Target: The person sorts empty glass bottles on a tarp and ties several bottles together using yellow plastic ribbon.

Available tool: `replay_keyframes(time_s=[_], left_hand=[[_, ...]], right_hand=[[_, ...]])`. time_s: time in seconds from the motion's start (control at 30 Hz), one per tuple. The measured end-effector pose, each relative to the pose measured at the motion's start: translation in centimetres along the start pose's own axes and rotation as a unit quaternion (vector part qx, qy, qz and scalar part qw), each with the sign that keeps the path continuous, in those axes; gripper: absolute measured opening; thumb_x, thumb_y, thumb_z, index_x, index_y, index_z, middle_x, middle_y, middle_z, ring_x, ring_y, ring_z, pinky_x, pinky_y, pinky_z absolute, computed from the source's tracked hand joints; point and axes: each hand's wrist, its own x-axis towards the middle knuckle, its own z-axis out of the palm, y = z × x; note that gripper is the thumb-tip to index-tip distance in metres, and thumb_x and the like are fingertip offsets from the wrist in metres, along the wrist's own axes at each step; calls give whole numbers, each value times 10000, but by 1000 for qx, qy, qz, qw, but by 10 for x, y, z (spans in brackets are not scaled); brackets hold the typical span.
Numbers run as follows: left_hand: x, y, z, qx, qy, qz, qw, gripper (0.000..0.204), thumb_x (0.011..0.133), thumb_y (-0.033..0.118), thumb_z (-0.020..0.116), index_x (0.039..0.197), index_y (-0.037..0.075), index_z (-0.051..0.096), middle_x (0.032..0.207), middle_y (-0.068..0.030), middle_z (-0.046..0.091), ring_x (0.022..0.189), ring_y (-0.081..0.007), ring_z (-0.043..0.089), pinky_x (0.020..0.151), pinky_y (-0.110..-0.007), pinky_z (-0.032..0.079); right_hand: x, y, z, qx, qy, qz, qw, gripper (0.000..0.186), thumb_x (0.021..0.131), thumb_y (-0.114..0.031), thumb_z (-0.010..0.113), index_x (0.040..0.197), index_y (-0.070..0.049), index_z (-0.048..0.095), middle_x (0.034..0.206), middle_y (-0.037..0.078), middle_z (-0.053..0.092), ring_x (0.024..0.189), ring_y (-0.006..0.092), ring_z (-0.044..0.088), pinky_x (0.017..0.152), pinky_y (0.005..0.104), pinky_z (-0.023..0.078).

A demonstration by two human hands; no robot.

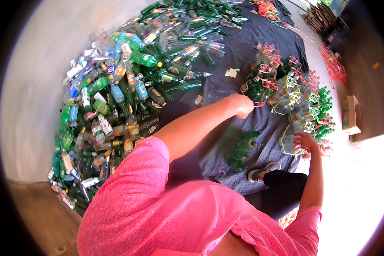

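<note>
My left hand (242,106) is closed on the end of a thin red strap (259,103). That strap runs to a bundle of dark green bottles (256,90), laced on top with red strapping (270,68). Lower right, my right hand (304,141) has its fingers apart and slightly bent, beside clear bottles (288,145) ringed by a pale yellow strap. Between my arms, several green bottles (242,150) stand grouped on a dark sheet (213,164). More bundles, topped with yellow strapping (292,91) and green strapping (313,109), stand close together on the right.
A large heap of loose bottles (115,94) lies along the pale wall (34,89) on the left. Loose red strapping (332,64) and a cardboard box (351,114) are on the right. My shoe (263,171) rests on the sheet near the green bottles.
</note>
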Motion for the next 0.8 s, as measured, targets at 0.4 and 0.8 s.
replay_keyframes(time_s=[0.4, 0.8], left_hand=[[-19, -4, -23, -69, -6, 7, 998, 388, 855, 212, 732, 1214, 70, 706, 1099, -162, 753, 1039, -345, 715, 887, -448, 558], [-27, 12, -28, -85, -23, -23, 996, 413, 865, 175, 724, 1250, 29, 688, 1075, -161, 757, 981, -314, 723, 881, -417, 561]], right_hand=[[0, 7, -4, -2, -7, -7, 1000, 399, 997, -211, 648, 1349, -31, 602, 911, 84, 711, 682, 166, 679, 561, 323, 562], [-6, 9, -8, 6, -8, 4, 1000, 466, 988, -240, 675, 1406, -65, 569, 962, 46, 696, 714, 132, 676, 641, 311, 576]])
